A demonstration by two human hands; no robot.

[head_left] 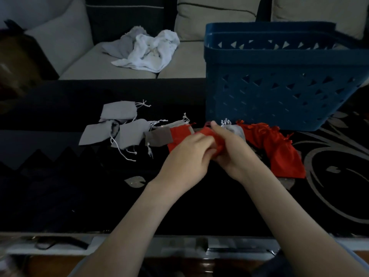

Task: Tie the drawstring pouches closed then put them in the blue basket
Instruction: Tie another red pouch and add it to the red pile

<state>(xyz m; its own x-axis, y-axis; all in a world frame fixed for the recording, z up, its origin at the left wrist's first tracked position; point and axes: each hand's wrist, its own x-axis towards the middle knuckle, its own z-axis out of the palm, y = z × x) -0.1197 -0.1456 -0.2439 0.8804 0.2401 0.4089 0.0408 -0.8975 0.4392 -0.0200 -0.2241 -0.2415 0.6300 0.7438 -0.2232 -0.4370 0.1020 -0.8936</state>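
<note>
Both my hands meet over the table's middle on one red drawstring pouch (208, 133). My left hand (189, 154) grips its near side and my right hand (229, 144) pinches its top. Under them lies another red pouch (178, 135). More red pouches (279, 150) lie bunched to the right, beside a grey pouch (237, 129). Several grey pouches (127, 130) with white strings are spread to the left, and a brown pouch (159, 137) lies between them and my hands. The blue basket (279, 82) stands behind at the right.
A dark patterned cloth (329, 176) covers the table. Behind it is a beige sofa (83, 62) with crumpled white towels (147, 50) on the seat. A dark object (16, 62) sits at the far left. Scissors (58, 241) lie at the near edge.
</note>
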